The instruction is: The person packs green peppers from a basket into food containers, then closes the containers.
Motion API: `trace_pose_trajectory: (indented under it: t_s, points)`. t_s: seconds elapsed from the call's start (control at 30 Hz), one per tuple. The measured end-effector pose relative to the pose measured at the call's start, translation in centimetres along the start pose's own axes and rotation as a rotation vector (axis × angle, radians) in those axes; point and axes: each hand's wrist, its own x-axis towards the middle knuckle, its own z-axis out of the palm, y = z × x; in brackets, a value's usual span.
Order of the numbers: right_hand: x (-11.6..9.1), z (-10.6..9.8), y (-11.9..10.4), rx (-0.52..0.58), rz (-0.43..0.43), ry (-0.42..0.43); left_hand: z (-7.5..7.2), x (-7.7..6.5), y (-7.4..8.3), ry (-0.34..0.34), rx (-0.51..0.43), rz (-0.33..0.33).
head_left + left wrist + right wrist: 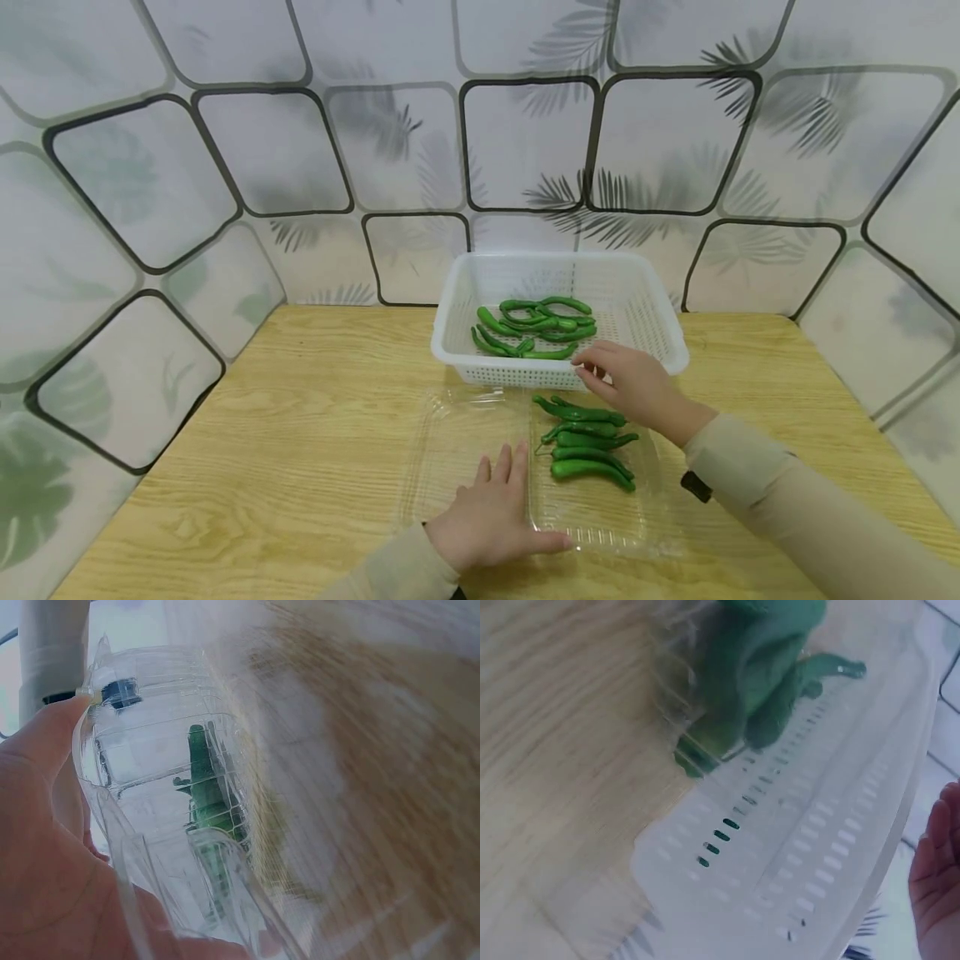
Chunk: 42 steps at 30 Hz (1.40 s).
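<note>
A clear plastic clamshell box [468,425] lies unfolded on the table. Several green peppers [592,439] lie side by side in its right half. My left hand [491,508] rests at the front of the box, fingers spread straight, with the thumb along its near edge; in the left wrist view the thumb [49,739] touches the clear rim. Over the front rim of a white perforated basket [667,333] hovers my right hand [626,383], its fingers loosely bent and nothing between them. More green peppers [536,325] lie heaped in the basket.
The wood-grain table [300,417] runs back to a patterned wall covering [405,150], which also closes in both sides. The basket stands right behind the box, close to the back wall.
</note>
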Motion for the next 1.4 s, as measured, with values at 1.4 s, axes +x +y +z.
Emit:
trace_pose_trajectory:
  t_s: [1.4]
  points:
    - [5.5, 1.6, 6.6, 0.312, 0.599, -0.862, 0.1, -0.1, 0.1, -0.015, -0.005, -0.015]
